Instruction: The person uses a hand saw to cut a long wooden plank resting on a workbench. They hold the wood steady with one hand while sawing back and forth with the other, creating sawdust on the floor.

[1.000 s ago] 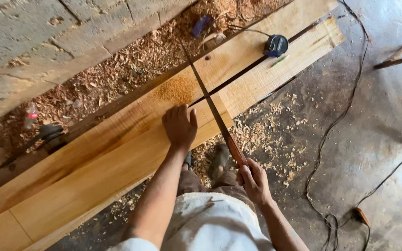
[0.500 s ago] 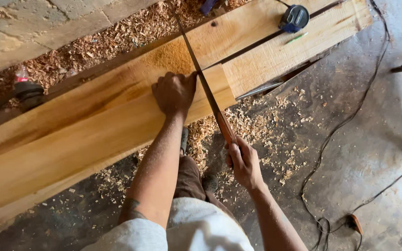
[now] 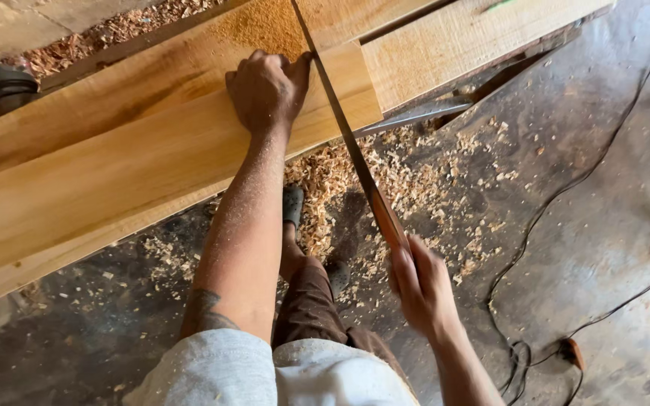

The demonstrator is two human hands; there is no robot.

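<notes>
the saw (image 3: 344,131) is cutting across the plank (image 3: 137,158), not yet through; right hand (image 3: 419,289) grips its handle, left hand (image 3: 267,90) lies flat beside the blade.

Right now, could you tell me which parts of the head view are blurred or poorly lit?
In the head view the right hand on the saw handle is smeared by motion; the left hand on the plank is sharp; daylight glares off the floor at right, while the lower left lies dim.
</notes>
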